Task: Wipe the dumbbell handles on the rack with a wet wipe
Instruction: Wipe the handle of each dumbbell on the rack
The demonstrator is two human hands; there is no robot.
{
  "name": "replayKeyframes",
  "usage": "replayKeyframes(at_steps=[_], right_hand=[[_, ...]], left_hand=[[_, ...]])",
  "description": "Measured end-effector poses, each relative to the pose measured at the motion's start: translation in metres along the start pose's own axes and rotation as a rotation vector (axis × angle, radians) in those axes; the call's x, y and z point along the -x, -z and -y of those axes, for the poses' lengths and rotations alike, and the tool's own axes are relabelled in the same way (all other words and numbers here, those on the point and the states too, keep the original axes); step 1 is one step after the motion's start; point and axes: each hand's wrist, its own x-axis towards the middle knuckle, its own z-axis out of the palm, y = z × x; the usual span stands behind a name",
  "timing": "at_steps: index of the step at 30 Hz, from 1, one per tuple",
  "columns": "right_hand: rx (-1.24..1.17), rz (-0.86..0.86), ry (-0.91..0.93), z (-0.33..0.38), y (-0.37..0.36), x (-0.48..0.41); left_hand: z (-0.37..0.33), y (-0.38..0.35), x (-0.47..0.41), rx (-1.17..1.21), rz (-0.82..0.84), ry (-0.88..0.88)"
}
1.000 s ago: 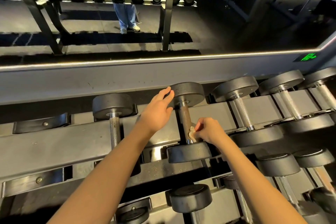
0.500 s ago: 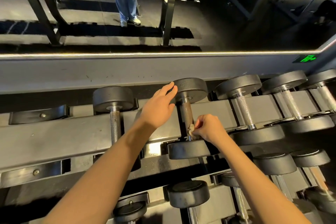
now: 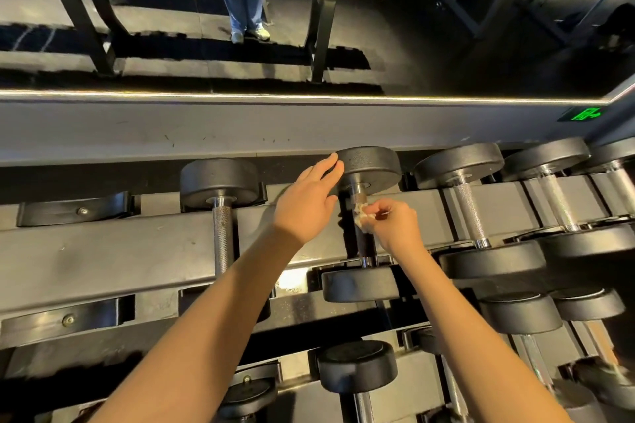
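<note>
Rack beams point(image 3: 103, 251) are running across the lower half of the frame in two tiers. At the left, two black cradles point(image 3: 68, 213) are sitting on them, one above the other. Left of centre, a black-headed dumbbell point(image 3: 220, 182) is lying across the upper tier, its knurled handle pointing down the frame.

Just right of it, the left hand point(image 3: 305, 206) is reaching up from the bottom edge with its fingers straight and close together. The fingertips are touching the left rim of the middle dumbbell's far head point(image 3: 369, 168), and the hand is gripping nothing.

At the centre, the middle dumbbell's handle point(image 3: 366, 244) is running down to its near head point(image 3: 360, 285), which is resting on the front beam. The wet wipe point(image 3: 360, 215), a small crumpled pale wad, is pressing against the upper part of that handle, just below the far head. The right hand point(image 3: 395, 223) is pinching the wipe between curled fingers and thumb, beside the handle on its right.

At bottom centre, another dumbbell point(image 3: 357, 369) is lying on the lower tier. To the right, more dumbbells point(image 3: 460, 166) are lying side by side toward the right edge. Along the top, a mirror point(image 3: 446, 45) is reflecting a person's legs in jeans, and a green sign point(image 3: 582, 113) is glowing at the right.
</note>
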Motion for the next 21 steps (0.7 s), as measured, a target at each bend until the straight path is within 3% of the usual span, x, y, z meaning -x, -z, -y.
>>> replayKeyframes(at_steps=[7,14,21], right_hand=[[-0.185,-0.221,0.004,0.013,-0.01,-0.024],[-0.031,-0.023,-0.054,-0.001,0.006,-0.015],[-0.189,-0.11,-0.011,0.012,-0.001,-0.029]], left_hand=[[0.001,0.0,0.0,0.012,-0.002,0.006],[0.0,0.0,0.001,0.022,-0.001,0.009],[0.0,0.001,0.001,0.01,-0.007,0.001]])
